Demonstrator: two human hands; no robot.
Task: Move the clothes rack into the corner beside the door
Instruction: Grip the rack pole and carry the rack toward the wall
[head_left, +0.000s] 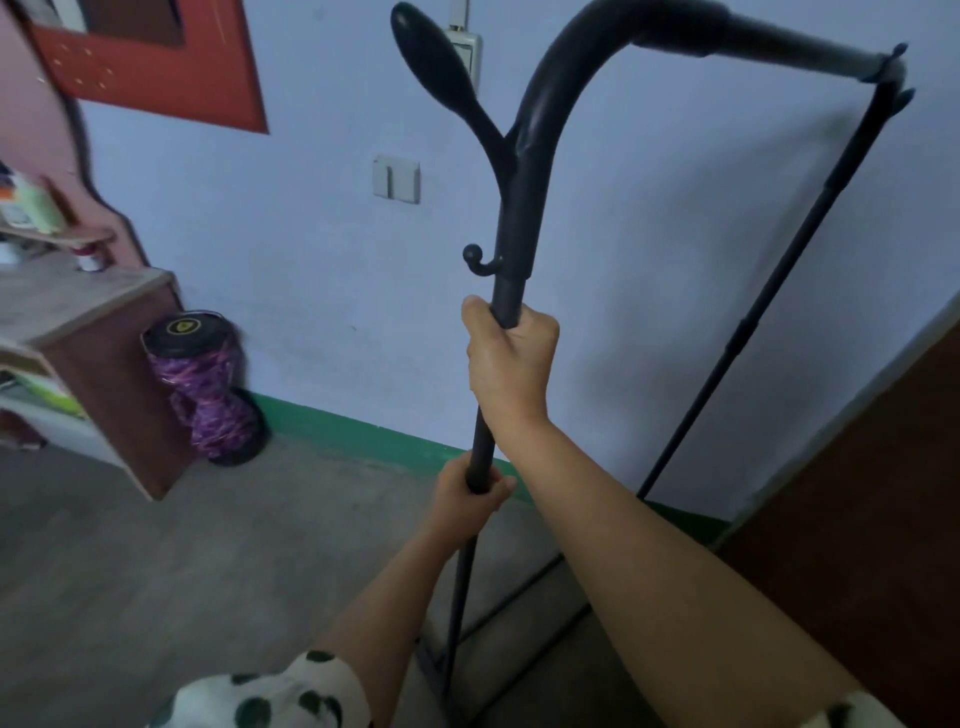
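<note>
A black metal clothes rack (524, 171) stands in front of me against the pale blue wall, with no clothes on it. Its near upright runs down the middle of the view. Its top bar bends right to the far upright (779, 280) beside the brown door (878, 519). My right hand (511, 358) is wrapped around the near upright just below a small hook. My left hand (470, 493) grips the same pole lower down. The rack's base bars (519, 597) lie on the grey floor near the corner.
A brown wooden desk (104, 353) with shelves stands at the left. A purple hoverboard (208, 384) leans upright against the wall beside it. A light switch (396, 179) is on the wall. A green skirting strip (353, 431) runs along the floor.
</note>
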